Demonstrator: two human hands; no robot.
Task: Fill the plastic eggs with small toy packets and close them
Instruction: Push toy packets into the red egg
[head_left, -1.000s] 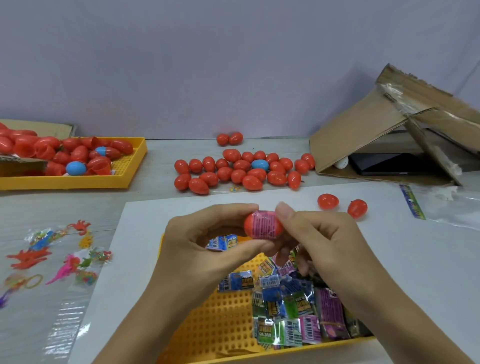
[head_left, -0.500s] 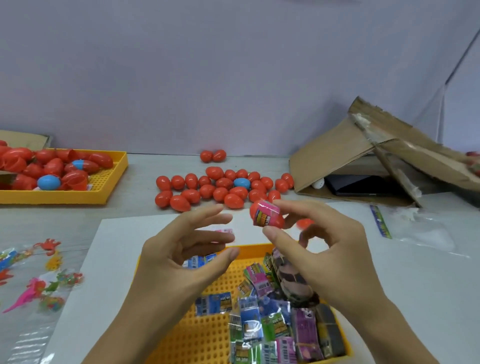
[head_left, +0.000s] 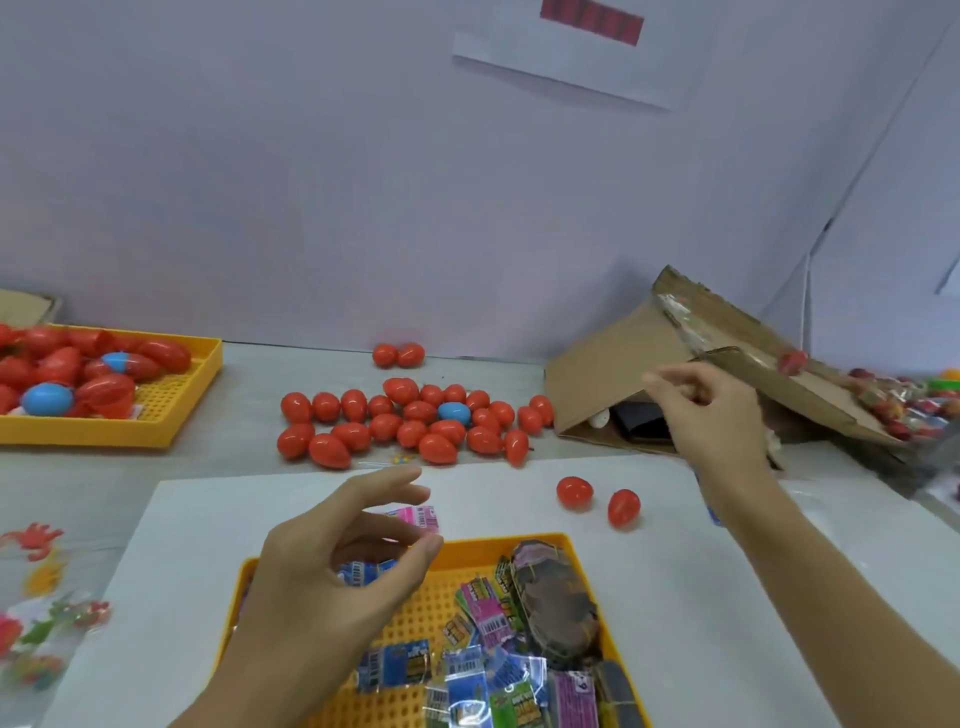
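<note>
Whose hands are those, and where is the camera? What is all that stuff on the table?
There is no machine here, only a person. The one picture comes from a camera worn on their head, looking down, so you see their own two hands. The left hand hangs relaxed over a yellow plastic tray of small colourful toy packets. The right hand reaches towards a brown cardboard box. Neither seems to hold anything. Further back lies a pile of closed red plastic eggs, and at the left is a second yellow tray of open egg shells.
</note>
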